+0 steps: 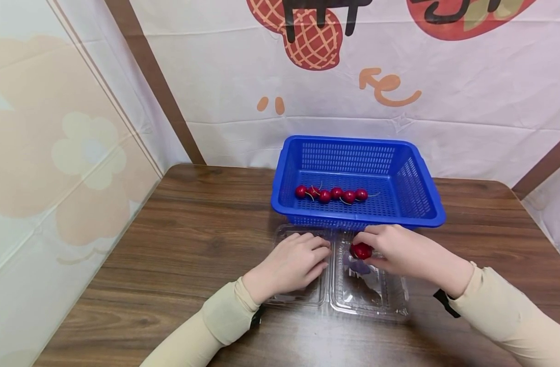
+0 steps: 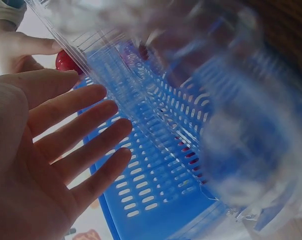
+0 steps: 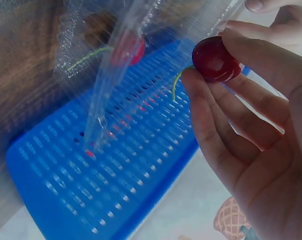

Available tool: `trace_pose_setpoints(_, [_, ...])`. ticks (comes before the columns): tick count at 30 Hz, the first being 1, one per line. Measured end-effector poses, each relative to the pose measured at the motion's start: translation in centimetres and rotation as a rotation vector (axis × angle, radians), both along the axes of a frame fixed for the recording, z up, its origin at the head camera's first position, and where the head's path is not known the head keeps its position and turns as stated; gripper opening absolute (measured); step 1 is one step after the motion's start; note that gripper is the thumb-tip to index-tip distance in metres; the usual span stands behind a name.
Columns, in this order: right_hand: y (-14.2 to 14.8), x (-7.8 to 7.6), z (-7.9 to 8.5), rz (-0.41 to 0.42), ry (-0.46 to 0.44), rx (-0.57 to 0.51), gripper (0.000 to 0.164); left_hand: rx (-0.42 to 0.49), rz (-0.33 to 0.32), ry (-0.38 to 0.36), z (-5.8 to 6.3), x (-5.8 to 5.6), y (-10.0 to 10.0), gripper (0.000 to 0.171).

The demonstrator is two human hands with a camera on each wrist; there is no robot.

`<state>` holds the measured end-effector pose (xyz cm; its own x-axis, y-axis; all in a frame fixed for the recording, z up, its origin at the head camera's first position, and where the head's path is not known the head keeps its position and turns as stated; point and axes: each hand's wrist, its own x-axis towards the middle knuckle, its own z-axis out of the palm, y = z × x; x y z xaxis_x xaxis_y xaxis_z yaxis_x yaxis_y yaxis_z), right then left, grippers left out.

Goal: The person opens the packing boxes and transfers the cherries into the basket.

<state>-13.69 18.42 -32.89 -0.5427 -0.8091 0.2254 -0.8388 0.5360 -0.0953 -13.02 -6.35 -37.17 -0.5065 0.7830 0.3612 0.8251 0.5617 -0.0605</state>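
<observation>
My right hand (image 1: 390, 250) pinches a dark red cherry (image 3: 216, 59) between thumb and fingertips. Its thin green stem hangs down in the right wrist view. This hand is over one half of a clear plastic clamshell box (image 1: 353, 298), which lies spread on the table. A second red, cherry-like shape with a green stem shows in the plastic in the right wrist view. Over the box's other half is my left hand (image 1: 291, 262), its fingers spread and slightly bent, holding nothing. The left wrist view shows that left palm (image 2: 41, 145) beside the clear plastic.
Right behind the box stands a blue perforated basket (image 1: 357, 216). Several stemmed cherries (image 1: 324, 196) lie in a row on its floor, toward the near left. Brown wood-grain table (image 1: 192, 244) surrounds both, with a printed cloth (image 1: 224, 76) hanging behind.
</observation>
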Motion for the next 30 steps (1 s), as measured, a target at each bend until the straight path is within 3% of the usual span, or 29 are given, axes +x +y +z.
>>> trace_pose_setpoints(11, [0.4, 0.4, 1.7, -0.030, 0.000, -0.006, 0.029, 0.002, -0.005, 0.028, 0.0, 0.1, -0.1, 0.023])
trace_pose_setpoints(22, [0.8, 0.1, 3.2, 0.005, 0.092, -0.067, 0.030, -0.001, -0.002, 0.009, 0.1, 0.1, 0.0, 0.022])
trace_pose_setpoints(30, [0.7, -0.3, 4.4, -0.007, 0.106, -0.051, 0.031, 0.004, -0.008, 0.009, 0.0, 0.1, 0.0, 0.022])
